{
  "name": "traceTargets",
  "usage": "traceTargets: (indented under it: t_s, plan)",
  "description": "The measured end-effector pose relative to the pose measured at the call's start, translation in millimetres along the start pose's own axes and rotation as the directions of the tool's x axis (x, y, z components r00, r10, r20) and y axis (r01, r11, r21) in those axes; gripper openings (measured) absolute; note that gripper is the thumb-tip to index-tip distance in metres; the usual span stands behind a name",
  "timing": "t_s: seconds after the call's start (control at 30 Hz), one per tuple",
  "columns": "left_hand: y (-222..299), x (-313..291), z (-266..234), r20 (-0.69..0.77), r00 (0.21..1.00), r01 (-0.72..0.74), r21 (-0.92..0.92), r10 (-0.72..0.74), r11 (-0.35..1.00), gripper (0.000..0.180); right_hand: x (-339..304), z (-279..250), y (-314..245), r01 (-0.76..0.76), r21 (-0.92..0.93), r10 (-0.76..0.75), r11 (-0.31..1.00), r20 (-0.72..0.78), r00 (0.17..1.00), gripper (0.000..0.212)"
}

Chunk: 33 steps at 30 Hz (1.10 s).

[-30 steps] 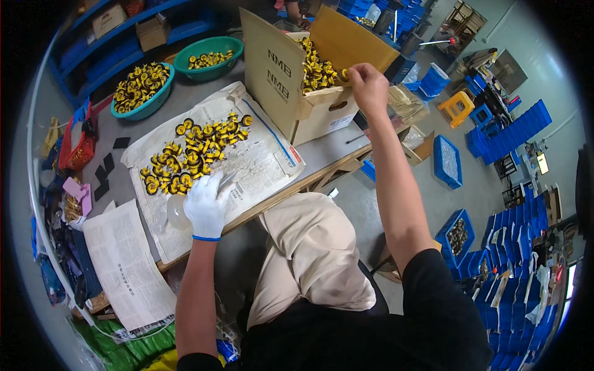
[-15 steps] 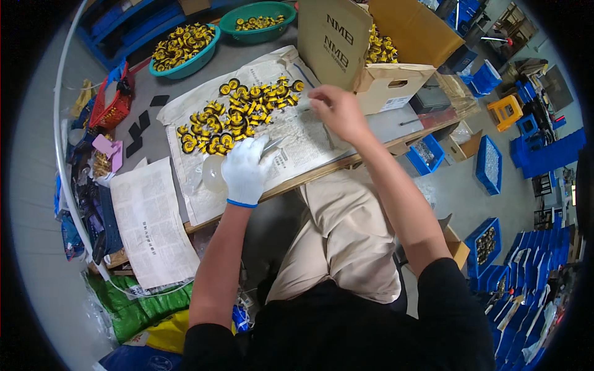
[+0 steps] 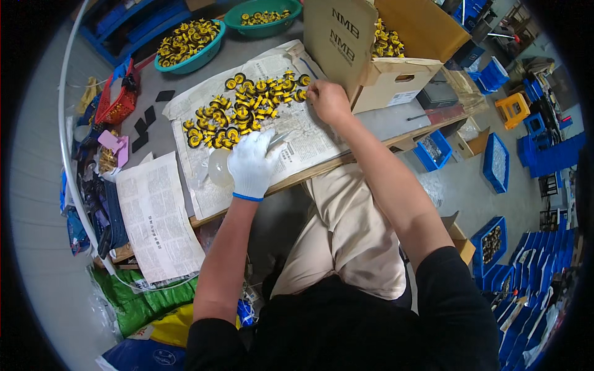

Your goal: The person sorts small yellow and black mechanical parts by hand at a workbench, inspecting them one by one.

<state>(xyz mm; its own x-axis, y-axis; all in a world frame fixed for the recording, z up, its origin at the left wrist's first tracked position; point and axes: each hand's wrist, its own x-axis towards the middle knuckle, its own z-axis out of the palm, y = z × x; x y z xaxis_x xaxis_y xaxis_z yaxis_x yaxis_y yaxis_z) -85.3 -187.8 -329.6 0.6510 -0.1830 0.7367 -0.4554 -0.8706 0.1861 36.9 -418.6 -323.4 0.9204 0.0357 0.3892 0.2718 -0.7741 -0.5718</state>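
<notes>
Many small yellow-and-black wheel-shaped parts [image 3: 247,105] lie heaped on newspaper [image 3: 309,133] over the workbench. My left hand [image 3: 252,162], in a white knit glove with a blue cuff, is closed around a thin, pointed metal tool [image 3: 278,140] at the pile's near edge. Its exact kind I cannot make out. Beside the glove is a round translucent plastic piece [image 3: 218,167]. My bare right hand [image 3: 328,101] is at the pile's right end, fingers bent together against a yellow-and-black wheel-shaped part [image 3: 300,96]; the fingertips are partly hidden.
Green basins [image 3: 213,52] of similar parts stand at the back. An open cardboard box [image 3: 396,83] with more parts stands at the right. A red basket [image 3: 116,110] and black flat pieces [image 3: 141,127] are to the left. Blue trays [image 3: 433,150] sit beyond the bench's right end.
My right hand has moved left and come down to the pile's right end. My left hand stays by the near edge with the metal tool. The whole view has shifted slightly.
</notes>
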Motion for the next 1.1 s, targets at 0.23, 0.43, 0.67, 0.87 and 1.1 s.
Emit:
traceTargets:
  t_s: [0.23,0.43,0.67,0.87,1.1]
  plan:
    - [-2,-2,1,-0.029,1.0,0.008,-0.008,-0.009,1.0,0.039,-23,-19,-16,0.064,0.044,-0.063,0.997,-0.011,0.998,0.013]
    - [1,1,-3,0.033,0.996,0.087,-0.079,-0.084,0.993,0.04,-51,-32,-29,-0.569,0.662,0.287,0.488,0.493,0.821,0.014]
    - [-1,1,-5,-0.062,0.997,0.029,-0.124,-0.037,0.992,0.041,-58,-35,-27,-0.752,0.659,0.127,-0.021,0.748,0.652,0.011]
    - [-2,1,-7,-0.035,0.998,0.047,-0.191,-0.054,0.98,0.041,-61,-34,-41,-0.767,0.64,0.186,0.044,0.749,0.636,0.014]
    - [1,1,-8,0.001,0.998,0.056,-0.165,-0.056,0.985,0.039,-61,-33,-41,-0.777,0.627,0.164,0.055,0.762,0.626,0.014]
